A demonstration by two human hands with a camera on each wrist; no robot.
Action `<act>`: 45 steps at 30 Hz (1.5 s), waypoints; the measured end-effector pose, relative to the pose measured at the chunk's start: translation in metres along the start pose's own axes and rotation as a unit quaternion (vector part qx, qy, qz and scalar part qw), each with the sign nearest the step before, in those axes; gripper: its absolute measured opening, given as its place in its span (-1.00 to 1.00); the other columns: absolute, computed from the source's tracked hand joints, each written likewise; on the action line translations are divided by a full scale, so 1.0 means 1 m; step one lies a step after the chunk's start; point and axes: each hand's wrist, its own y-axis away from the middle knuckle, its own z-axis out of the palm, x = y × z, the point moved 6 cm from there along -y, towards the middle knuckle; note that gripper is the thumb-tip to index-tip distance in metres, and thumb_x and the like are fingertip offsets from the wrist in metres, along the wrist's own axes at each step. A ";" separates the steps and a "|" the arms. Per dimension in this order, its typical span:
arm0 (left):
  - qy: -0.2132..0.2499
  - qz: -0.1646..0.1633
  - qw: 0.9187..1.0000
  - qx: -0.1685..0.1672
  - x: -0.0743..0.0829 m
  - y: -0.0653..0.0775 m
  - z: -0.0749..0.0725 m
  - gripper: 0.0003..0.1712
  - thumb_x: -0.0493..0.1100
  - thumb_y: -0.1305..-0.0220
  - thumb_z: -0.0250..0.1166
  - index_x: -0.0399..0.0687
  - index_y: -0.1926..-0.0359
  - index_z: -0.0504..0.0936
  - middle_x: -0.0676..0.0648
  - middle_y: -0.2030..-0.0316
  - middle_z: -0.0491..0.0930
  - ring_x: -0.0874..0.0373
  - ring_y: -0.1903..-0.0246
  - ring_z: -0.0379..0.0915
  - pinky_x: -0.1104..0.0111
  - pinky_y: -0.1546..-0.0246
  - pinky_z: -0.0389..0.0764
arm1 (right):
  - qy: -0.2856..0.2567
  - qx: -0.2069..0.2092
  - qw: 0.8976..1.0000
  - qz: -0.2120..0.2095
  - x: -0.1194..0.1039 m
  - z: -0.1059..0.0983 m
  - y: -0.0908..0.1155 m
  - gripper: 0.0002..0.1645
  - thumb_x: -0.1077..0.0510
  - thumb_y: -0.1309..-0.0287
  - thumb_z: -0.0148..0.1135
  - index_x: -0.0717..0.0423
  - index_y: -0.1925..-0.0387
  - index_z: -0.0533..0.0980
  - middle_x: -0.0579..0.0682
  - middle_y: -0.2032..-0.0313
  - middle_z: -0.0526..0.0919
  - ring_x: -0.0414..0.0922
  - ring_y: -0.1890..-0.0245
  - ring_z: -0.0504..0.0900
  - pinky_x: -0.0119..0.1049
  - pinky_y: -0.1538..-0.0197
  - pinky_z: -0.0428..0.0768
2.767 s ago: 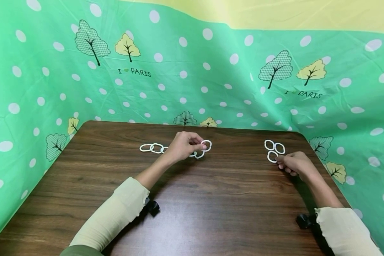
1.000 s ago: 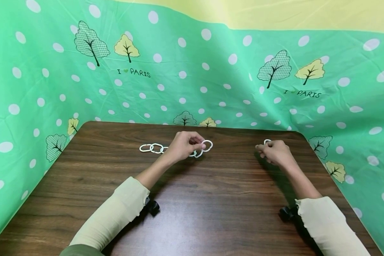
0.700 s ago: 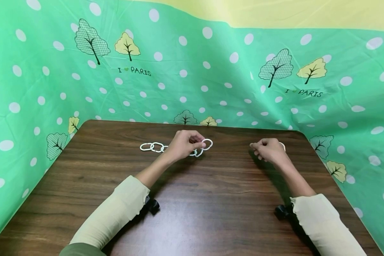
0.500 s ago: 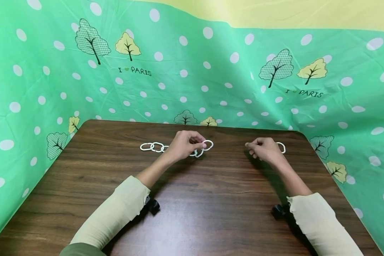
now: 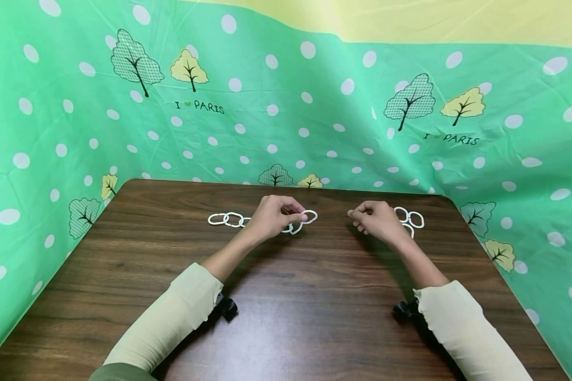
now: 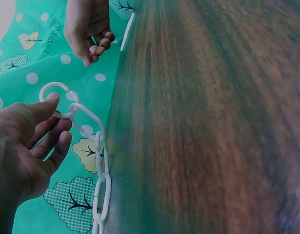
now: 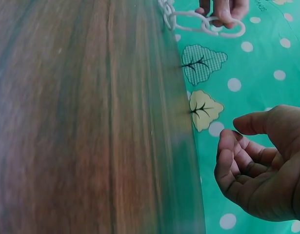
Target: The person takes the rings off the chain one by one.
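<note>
A chain of white plastic links (image 5: 233,213) lies across the back of the table, its middle hidden behind my left hand (image 5: 274,214). Thumb and fingers of that hand pinch the end link (image 6: 53,83), raised off the tabletop, and in the left wrist view the linked row (image 6: 104,127) hangs down from it. My right hand (image 5: 378,217) hovers to the right of the chain, apart from it. In the right wrist view that hand (image 7: 267,170) has loosely bent fingers, thumb and forefinger close together, and nothing between them. Three loose white links (image 5: 423,220) lie behind its wrist, one partly covered.
The brown wood-grain table (image 5: 286,296) ends a little beyond the chain. Green dotted cloth (image 5: 333,106) hangs around its back and sides. A black wrist camera (image 5: 228,309) sits under the left sleeve and another (image 5: 402,312) under the right one.
My right hand has left the loose links at the right and moved left toward the chain, uncovering the links again. My left hand has kept its pinch on the end link, nearly still.
</note>
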 end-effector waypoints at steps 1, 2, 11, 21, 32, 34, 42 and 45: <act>0.001 0.001 1.000 -0.001 0.000 0.000 0.000 -0.90 -0.17 -0.38 0.63 -0.07 0.14 0.92 -0.03 0.24 0.92 0.25 0.30 0.77 0.40 0.17 0.75 | 0.000 -0.001 1.000 -0.001 -0.002 0.001 0.000 -0.60 -0.02 -0.64 0.32 0.31 0.08 0.70 0.13 0.30 0.84 -0.11 0.37 0.77 -0.23 0.26 0.79; 0.001 0.002 1.000 -0.002 0.000 0.000 0.001 -0.89 -0.17 -0.38 0.63 -0.07 0.14 0.92 -0.03 0.24 0.92 0.25 0.30 0.77 0.41 0.17 0.75 | 0.000 -0.001 1.000 -0.002 -0.004 0.002 0.000 -0.60 -0.01 -0.63 0.33 0.31 0.08 0.70 0.13 0.30 0.84 -0.10 0.37 0.78 -0.22 0.25 0.79; 0.011 0.004 1.000 -0.005 0.000 0.000 0.003 -0.89 -0.18 -0.42 0.60 -0.10 0.11 0.90 -0.05 0.20 0.92 0.19 0.22 0.82 0.39 0.10 0.77 | -0.005 -0.016 1.000 -0.010 -0.016 0.010 0.000 -0.58 -0.05 -0.62 0.36 0.30 0.05 0.71 0.12 0.28 0.84 -0.07 0.34 0.79 -0.23 0.22 0.79; 0.030 -0.014 0.999 -0.012 -0.002 0.001 0.007 -0.88 -0.16 -0.48 0.56 -0.09 0.08 0.87 -0.07 0.21 0.90 -0.01 0.23 0.88 0.39 0.17 0.72 | -0.010 -0.022 0.999 -0.032 -0.028 0.018 -0.003 -0.60 -0.03 -0.60 0.38 0.30 0.07 0.72 0.13 0.32 0.83 -0.07 0.37 0.78 -0.22 0.24 0.80; 0.003 -0.005 1.000 -0.003 0.000 0.000 0.008 -0.89 -0.15 -0.47 0.57 -0.08 0.09 0.87 -0.05 0.20 0.90 0.15 0.23 0.81 0.32 0.10 0.75 | 0.006 -0.059 0.997 -0.054 -0.037 0.029 -0.006 -0.65 0.03 -0.63 0.37 0.31 0.06 0.74 0.17 0.27 0.84 0.07 0.27 0.81 -0.08 0.15 0.84; 0.002 -0.006 1.000 -0.002 0.000 0.000 0.008 -0.88 -0.15 -0.47 0.57 -0.07 0.09 0.87 -0.05 0.20 0.90 0.15 0.23 0.81 0.31 0.10 0.76 | 0.006 -0.064 0.996 -0.061 -0.039 0.030 -0.008 -0.67 0.07 -0.63 0.37 0.32 0.03 0.74 0.24 0.22 0.85 0.13 0.23 0.83 -0.04 0.12 0.85; -0.003 -0.012 1.000 -0.002 0.000 0.000 0.009 -0.86 -0.19 -0.45 0.58 -0.14 0.07 0.88 -0.07 0.21 0.90 0.12 0.20 0.84 0.35 0.14 0.74 | -0.001 -0.076 0.993 -0.087 -0.046 0.031 -0.009 -0.74 0.13 -0.62 0.38 0.28 -0.02 0.76 0.30 0.18 0.87 0.23 0.17 0.85 0.06 0.08 0.86; -0.006 -0.012 1.000 -0.002 0.000 0.000 0.010 -0.89 -0.21 -0.44 0.58 -0.13 0.09 0.90 -0.06 0.21 0.91 0.13 0.20 0.84 0.38 0.16 0.73 | -0.005 -0.084 0.991 -0.101 -0.051 0.032 -0.008 -0.75 0.12 -0.61 0.40 0.27 -0.02 0.76 0.32 0.18 0.86 0.25 0.19 0.83 0.08 0.08 0.85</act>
